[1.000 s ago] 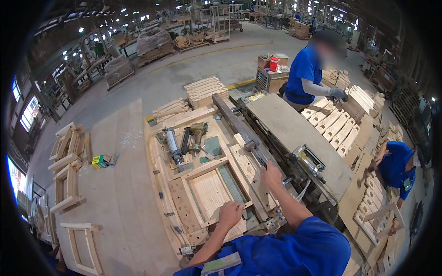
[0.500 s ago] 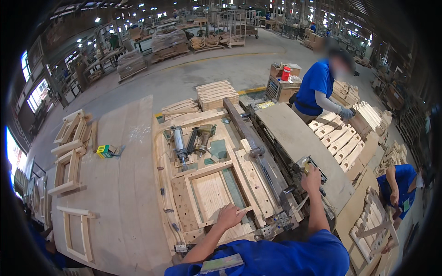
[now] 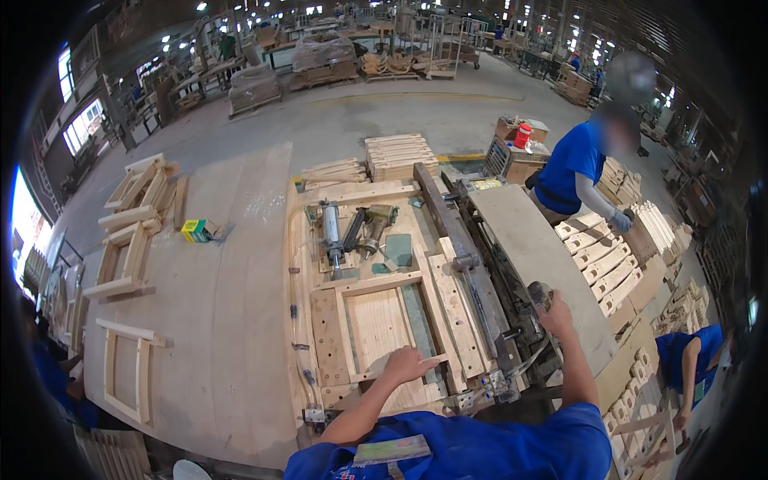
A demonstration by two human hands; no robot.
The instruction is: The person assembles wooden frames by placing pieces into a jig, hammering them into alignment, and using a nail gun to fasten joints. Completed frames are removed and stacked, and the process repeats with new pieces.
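A rectangular light-wood frame (image 3: pixel 382 283) lies in the wooden jig bed (image 3: pixel 328 336) in front of me. My left hand (image 3: pixel 408 366) is closed over its near rail, with the thumb along the wood. To the right, my right hand (image 3: pixel 554 314) grips a nail gun (image 3: pixel 540 294) beside the long grey board; the hand and the board's edge hide part of the tool. Beyond the frame, a second nail gun (image 3: pixel 376 227) and a silver air cylinder (image 3: pixel 331 232) rest inside the jig.
Several assembled wooden frames (image 3: pixel 120 284) and a small yellow-green box (image 3: pixel 196 231) lie on the left tabletop. A dark metal bar (image 3: pixel 456 248) runs along the jig's right side. Stacked wood parts (image 3: pixel 400 156) stand behind. Two co-workers in blue (image 3: pixel 572 170) are at the right.
The nail gun in my right hand has turned, its rounded end now facing me more. My left hand stays on the frame's rail. The whole view has shifted.
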